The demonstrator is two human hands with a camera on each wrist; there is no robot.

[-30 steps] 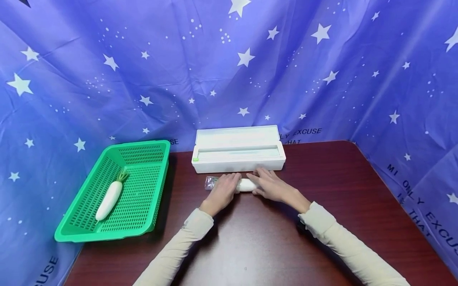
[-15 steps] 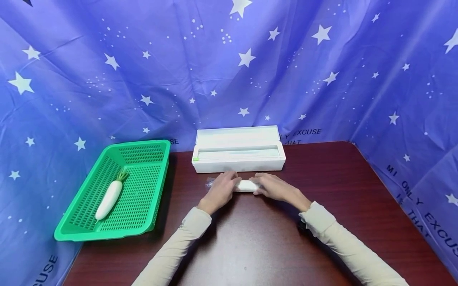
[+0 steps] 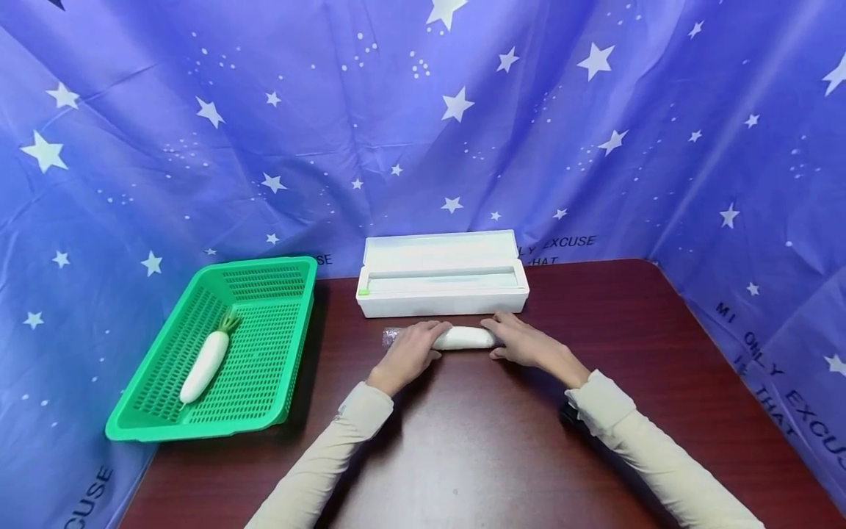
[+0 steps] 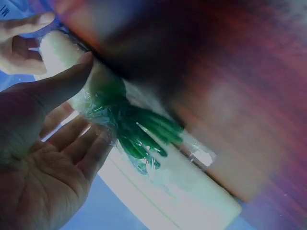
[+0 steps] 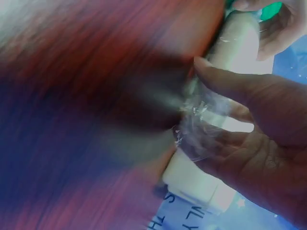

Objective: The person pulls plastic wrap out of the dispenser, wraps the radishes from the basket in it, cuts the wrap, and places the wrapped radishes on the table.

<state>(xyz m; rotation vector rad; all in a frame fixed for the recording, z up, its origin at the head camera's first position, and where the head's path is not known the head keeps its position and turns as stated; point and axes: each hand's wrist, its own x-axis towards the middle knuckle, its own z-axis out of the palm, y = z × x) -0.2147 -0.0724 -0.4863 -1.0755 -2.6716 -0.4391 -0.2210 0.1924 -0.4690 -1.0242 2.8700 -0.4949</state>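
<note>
Wrapped radish (image 3: 465,338) is held level between both hands over the counter (image 3: 449,448), just in front of the white box (image 3: 444,304); contact with the surface cannot be confirmed. Only the head view shows the second radish (image 3: 206,367), lying in the green basket (image 3: 261,371). Left wrist view discloses green leaves (image 4: 144,129) under clear film; right wrist view shows film (image 5: 201,112) bunched at the opposite end. Left hand (image 3: 410,353): grip curled about the leafy end. Right hand (image 3: 530,345): grip curled about the film-covered end, thumb opposing fingers. Forearms angle inward.
</note>
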